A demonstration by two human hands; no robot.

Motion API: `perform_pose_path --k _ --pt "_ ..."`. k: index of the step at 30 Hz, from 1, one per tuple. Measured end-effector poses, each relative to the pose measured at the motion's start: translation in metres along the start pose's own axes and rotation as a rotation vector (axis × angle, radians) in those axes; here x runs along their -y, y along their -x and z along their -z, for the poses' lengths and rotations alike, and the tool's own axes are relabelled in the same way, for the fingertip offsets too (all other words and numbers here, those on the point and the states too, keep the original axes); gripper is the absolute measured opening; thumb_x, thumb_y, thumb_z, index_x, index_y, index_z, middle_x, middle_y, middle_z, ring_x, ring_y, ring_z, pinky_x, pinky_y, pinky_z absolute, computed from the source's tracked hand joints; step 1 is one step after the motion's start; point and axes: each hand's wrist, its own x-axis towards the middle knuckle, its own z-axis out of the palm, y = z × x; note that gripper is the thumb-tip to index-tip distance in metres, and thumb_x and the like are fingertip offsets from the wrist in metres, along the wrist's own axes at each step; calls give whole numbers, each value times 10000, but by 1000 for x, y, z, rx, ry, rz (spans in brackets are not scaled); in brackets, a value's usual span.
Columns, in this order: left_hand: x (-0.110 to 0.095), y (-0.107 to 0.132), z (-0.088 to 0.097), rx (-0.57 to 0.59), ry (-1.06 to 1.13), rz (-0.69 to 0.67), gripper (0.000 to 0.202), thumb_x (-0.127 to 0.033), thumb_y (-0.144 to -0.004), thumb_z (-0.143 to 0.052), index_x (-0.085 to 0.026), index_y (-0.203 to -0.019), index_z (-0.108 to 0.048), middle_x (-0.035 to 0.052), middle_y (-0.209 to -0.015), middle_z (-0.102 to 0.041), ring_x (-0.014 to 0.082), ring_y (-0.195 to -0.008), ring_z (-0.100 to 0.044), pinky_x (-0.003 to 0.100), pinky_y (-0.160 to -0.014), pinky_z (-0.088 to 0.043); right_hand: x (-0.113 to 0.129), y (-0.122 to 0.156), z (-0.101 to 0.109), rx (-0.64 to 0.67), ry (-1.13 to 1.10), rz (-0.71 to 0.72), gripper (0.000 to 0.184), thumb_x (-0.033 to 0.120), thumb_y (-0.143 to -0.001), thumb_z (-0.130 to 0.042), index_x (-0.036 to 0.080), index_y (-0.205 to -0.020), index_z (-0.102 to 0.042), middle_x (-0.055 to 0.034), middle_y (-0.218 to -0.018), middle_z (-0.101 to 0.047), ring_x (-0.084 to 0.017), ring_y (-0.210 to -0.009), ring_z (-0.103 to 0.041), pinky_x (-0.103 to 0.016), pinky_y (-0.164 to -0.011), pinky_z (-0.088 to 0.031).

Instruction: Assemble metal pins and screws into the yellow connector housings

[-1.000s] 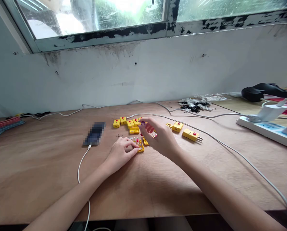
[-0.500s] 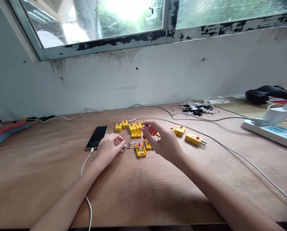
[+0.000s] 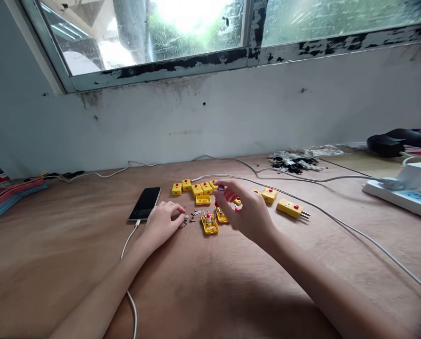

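My right hand (image 3: 249, 209) is closed around a small screwdriver with a purple end (image 3: 220, 188), held roughly upright over the yellow plug parts. Its tip is hard to make out. Just left of it lies an opened yellow plug half (image 3: 209, 223) with metal pins and a red piece inside. A second opened half (image 3: 222, 215) is partly hidden under my right hand. My left hand (image 3: 165, 219) rests on the table with fingers curled together beside a small pile of screws (image 3: 192, 219); what the fingertips hold, if anything, is hidden.
Several closed yellow plugs (image 3: 197, 190) and a yellow cover (image 3: 203, 200) lie behind. More plugs (image 3: 289, 208) lie at right. A phone (image 3: 145, 203) with a white cable is left. A power strip (image 3: 401, 197) and black-and-white small parts (image 3: 295, 162) are farther right.
The view has shifted slightly, so everything sits a little lower and to the right. My left fingers have curled in closer by the screws. The right hand keeps the screwdriver.
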Motion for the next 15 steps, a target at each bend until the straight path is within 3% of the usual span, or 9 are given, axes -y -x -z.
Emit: perform_pose_path --k 12,15 --pt "-17 6 -1 -119 61 -229 114 -262 -809 -578 -234 -877 -664 5 -913 -679 207 -894 -557 361 -847 -416 1 2 -2 72 16 -32 213 319 -888 -483 193 -990 -621 7 -677 -652 -107 -571 -612 -214 -534 -430" --pt "-20 8 0 -77 91 -283 95 -291 -800 -597 -234 -841 -661 4 -881 -673 202 -863 -548 346 -813 -428 -1 1 -3 93 33 -41 211 319 -889 -476 197 -981 -621 7 -675 -656 -110 -576 -615 -213 -531 -424"
